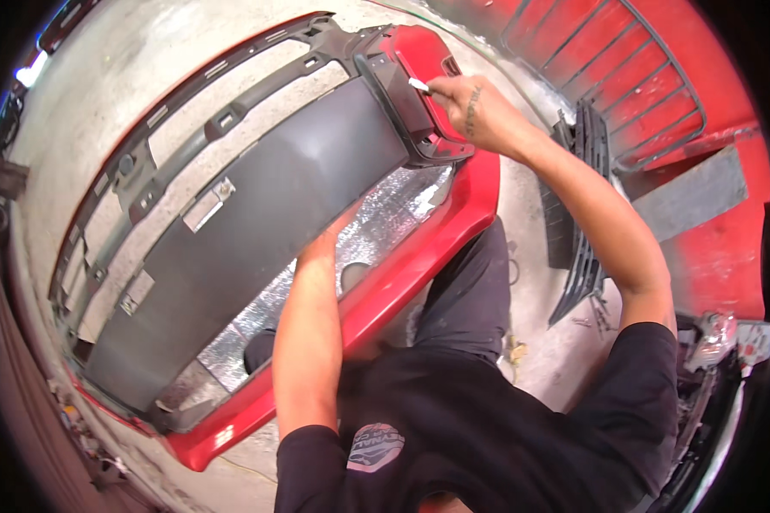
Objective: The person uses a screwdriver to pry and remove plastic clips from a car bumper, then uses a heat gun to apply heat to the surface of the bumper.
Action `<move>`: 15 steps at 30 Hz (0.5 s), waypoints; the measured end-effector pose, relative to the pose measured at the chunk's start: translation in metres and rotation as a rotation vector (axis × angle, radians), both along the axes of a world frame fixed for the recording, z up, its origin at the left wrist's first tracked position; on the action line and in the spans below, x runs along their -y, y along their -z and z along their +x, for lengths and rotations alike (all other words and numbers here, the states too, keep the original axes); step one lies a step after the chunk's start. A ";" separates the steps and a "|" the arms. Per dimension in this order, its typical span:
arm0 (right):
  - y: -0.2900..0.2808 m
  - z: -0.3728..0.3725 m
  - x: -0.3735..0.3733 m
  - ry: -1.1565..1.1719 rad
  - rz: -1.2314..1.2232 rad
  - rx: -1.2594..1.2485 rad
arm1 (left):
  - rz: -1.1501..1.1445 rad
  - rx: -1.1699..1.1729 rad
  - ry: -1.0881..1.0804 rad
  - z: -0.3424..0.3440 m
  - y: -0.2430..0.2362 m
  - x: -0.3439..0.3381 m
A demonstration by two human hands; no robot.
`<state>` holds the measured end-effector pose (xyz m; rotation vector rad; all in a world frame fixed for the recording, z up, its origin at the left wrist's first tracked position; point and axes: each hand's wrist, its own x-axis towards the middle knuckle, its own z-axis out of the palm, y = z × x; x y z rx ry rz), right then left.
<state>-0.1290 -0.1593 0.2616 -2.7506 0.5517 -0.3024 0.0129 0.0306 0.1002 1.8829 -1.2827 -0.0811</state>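
Observation:
A red car bumper (pixel 370 312) with a dark grey plastic panel (pixel 257 188) lies across my legs. My left hand (pixel 325 232) reaches under the panel's lower edge over silver foil-like material (pixel 402 197); its fingers are hidden. My right hand (pixel 469 109) grips a small white item (pixel 418 85) at the right end of the bumper, beside a dark plastic housing (pixel 402 103) and the red painted corner (pixel 415 44). The white item is too small to name more exactly.
On the concrete floor (pixel 188 51) to my right lie black plastic trim pieces (pixel 583 256). A metal rack (pixel 650 77), a red surface (pixel 727 256) and a grey flat sheet (pixel 689 197) are beyond. Clear plastic-looking items (pixel 712 338) sit at far right.

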 end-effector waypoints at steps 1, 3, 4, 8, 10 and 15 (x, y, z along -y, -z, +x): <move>0.011 -0.005 0.002 0.015 0.022 0.033 | 0.028 0.013 0.010 0.000 -0.003 0.000; 0.042 -0.017 0.006 0.087 0.256 0.085 | 0.065 0.013 0.035 -0.004 -0.004 0.004; 0.047 -0.017 -0.001 0.111 0.288 0.155 | 0.088 0.017 0.036 -0.004 -0.004 0.003; 0.056 -0.011 -0.010 0.089 0.284 0.353 | 0.167 -0.003 0.038 -0.007 -0.007 0.008; 0.064 -0.006 -0.013 0.090 0.314 0.435 | 0.177 -0.072 0.042 -0.007 -0.001 0.012; 0.075 -0.001 -0.020 0.112 0.324 0.572 | 0.091 -0.098 -0.010 -0.005 0.025 0.009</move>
